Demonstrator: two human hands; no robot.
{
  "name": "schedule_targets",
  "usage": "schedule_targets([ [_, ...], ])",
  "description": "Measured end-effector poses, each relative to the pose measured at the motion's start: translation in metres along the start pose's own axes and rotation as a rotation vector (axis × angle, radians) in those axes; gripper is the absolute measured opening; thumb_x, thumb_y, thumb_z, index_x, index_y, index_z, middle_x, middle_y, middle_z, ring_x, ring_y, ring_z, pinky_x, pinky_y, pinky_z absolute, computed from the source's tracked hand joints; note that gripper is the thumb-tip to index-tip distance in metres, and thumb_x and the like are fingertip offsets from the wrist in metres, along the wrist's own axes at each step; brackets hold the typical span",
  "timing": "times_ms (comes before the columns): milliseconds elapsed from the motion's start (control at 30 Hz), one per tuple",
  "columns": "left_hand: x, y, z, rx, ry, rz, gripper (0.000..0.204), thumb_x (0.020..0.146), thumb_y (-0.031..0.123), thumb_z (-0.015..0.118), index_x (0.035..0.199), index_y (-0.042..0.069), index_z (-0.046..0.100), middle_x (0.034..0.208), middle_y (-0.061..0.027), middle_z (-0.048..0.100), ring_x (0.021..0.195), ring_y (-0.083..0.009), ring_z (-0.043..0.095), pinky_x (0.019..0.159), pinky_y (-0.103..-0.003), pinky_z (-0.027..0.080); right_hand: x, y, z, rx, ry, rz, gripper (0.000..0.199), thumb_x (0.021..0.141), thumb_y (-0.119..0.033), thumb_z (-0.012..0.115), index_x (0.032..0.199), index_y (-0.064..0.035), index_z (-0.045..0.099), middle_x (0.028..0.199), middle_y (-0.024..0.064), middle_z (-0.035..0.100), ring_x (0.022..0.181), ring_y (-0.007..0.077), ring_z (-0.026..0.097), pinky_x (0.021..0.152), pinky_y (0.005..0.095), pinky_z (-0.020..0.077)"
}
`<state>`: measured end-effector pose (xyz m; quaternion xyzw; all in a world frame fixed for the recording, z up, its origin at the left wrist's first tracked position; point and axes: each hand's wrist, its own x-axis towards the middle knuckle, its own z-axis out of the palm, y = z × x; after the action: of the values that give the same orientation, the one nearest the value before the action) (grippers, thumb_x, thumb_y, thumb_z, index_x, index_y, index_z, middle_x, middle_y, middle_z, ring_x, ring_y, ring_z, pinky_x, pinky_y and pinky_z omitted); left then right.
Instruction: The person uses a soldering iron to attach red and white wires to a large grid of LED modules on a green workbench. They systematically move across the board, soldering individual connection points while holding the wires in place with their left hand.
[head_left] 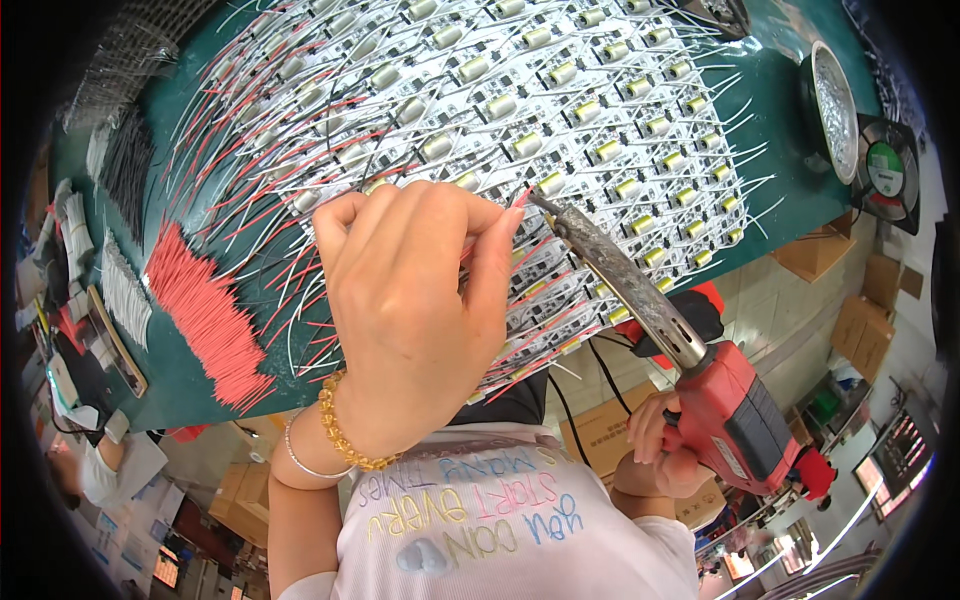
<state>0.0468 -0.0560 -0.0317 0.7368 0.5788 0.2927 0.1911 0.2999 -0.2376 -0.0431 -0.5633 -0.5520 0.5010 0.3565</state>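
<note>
Pinched between the thumb and forefinger of my left hand [410, 290] is a thin red wire [521, 198], held low over a wide panel of white circuit boards [590, 135]. My right hand [662, 448] is wrapped round the handle of a red and black soldering gun [740, 415]. Its dark tip meets or nearly meets the wire's end at the board; actual contact is too small to tell. Rows of small yellowish-green cylindrical parts cover the panel. Many red and white wires trail from its left side, with a few black ones among them.
On the green tabletop [775, 190] at left lie bundles of red wires [207, 315], white wires [126, 290] and black wires [127, 170]. A metallic bowl [833, 110] and a small black fan [888, 172] stand at right. Cardboard boxes [862, 328] sit beyond the table's near edge.
</note>
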Motion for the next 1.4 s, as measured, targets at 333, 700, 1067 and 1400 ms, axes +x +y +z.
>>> schedule_targets([
  [333,0.0,0.001,0.001,0.011,-0.008,0.015,0.011,0.079,0.005,0.074,0.075,0.007,0.063,0.068,-0.0004,0.059,0.063,-0.0168,0.051,0.074,-0.03,0.037,0.018,-0.031,0.011,0.117,0.065,0.043,0.072,0.084,-0.065,0.054,0.108,0.002,0.047,0.054,-0.003,0.048,0.048,0.012,0.049,0.05,0.0268,0.0443],
  [700,-0.002,-0.003,0.005,0.003,0.057,0.045,0.014,0.077,0.005,0.074,0.075,0.008,0.06,0.069,-0.002,0.057,0.065,-0.0199,0.052,0.073,-0.033,0.035,0.021,-0.02,0.016,0.25,0.1,-0.052,0.082,0.088,-0.06,0.054,0.132,0.0066,0.035,0.053,-0.0021,0.049,0.044,0.0107,0.045,0.045,0.0262,0.0403],
  [1067,0.018,-0.005,-0.015,0.025,-0.065,-0.093,0.006,0.08,0.007,0.073,0.079,0.007,0.067,0.07,0.0004,0.064,0.068,-0.0147,0.05,0.069,-0.028,0.041,0.04,-0.005,0.012,0.43,0.043,-0.261,0.081,0.088,-0.058,0.056,0.134,0.006,0.036,0.053,-0.0019,0.049,0.044,0.011,0.046,0.046,0.0271,0.0408],
  [1400,0.018,-0.007,-0.005,-0.011,-0.054,-0.019,0.017,0.078,0.007,0.072,0.076,0.01,0.055,0.06,0.0009,0.053,0.056,-0.0196,0.049,0.073,-0.036,0.034,0.041,-0.022,0.012,0.426,0.097,-0.034,0.075,0.086,-0.058,0.059,0.124,0.0048,0.042,0.052,-0.0018,0.049,0.044,0.0109,0.047,0.046,0.0266,0.0419],
])
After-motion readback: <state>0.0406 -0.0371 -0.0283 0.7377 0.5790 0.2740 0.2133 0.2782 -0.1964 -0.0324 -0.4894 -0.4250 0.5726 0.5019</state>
